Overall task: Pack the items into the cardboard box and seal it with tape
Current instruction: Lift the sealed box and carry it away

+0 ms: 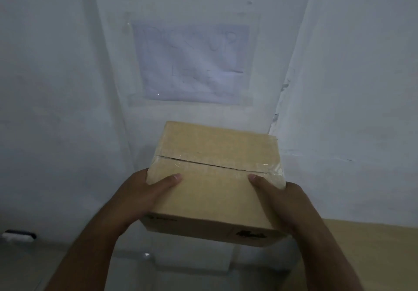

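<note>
A closed brown cardboard box point(214, 177) is held up in front of a white wall. Clear tape runs along the seam between its top flaps and wraps down both ends. My left hand point(144, 191) grips the box's left side, thumb lying on the top flap. My right hand point(278, 198) grips the right side, its thumb on top too. A dark printed mark shows on the box's near face at the lower right. The box's contents are hidden.
A sheet of paper point(192, 64) is taped to the white wall behind the box. A brown cardboard surface point(371, 252) lies at the lower right. A small dark-and-white object point(19, 235) sits low at the far left. A pale floor lies below.
</note>
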Demonstrator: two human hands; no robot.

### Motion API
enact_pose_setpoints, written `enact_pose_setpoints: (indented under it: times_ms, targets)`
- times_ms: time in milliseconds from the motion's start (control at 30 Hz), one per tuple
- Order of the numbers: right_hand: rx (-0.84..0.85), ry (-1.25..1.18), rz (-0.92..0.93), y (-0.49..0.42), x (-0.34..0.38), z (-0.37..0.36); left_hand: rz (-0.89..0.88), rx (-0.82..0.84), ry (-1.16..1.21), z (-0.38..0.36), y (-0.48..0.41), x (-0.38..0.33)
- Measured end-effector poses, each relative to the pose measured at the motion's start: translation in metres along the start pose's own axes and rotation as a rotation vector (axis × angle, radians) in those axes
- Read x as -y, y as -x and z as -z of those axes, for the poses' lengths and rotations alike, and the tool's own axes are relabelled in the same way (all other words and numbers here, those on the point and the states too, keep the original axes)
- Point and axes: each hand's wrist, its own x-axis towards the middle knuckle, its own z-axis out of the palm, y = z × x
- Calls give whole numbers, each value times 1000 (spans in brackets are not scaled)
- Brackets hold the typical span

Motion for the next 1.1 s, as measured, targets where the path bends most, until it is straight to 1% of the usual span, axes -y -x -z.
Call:
enact_pose_setpoints:
  times_ms: [167, 400, 533, 700, 833, 1000, 1100]
  targets:
    - [-14, -7, 4, 15, 30, -43, -1, 32, 4, 47, -16, 16]
    - [-21, -14, -9, 24, 48, -78, 10, 12, 23, 81, -30, 38]
    - [-39, -2, 0, 21, 53, -87, 38, 21, 44, 86, -34, 48]
    - [-19, 28, -26, 10, 55, -97, 40, 24, 46, 91, -38, 55]
    - [1, 32, -40, 4, 54, -114, 85, 17, 21, 95, -47, 69]
    - [20, 46, -83, -8, 37, -134, 131, 8, 58, 82, -61, 90]
    - [-1, 53, -65, -14, 22, -144, 150, 27, 62, 73, -65, 103]
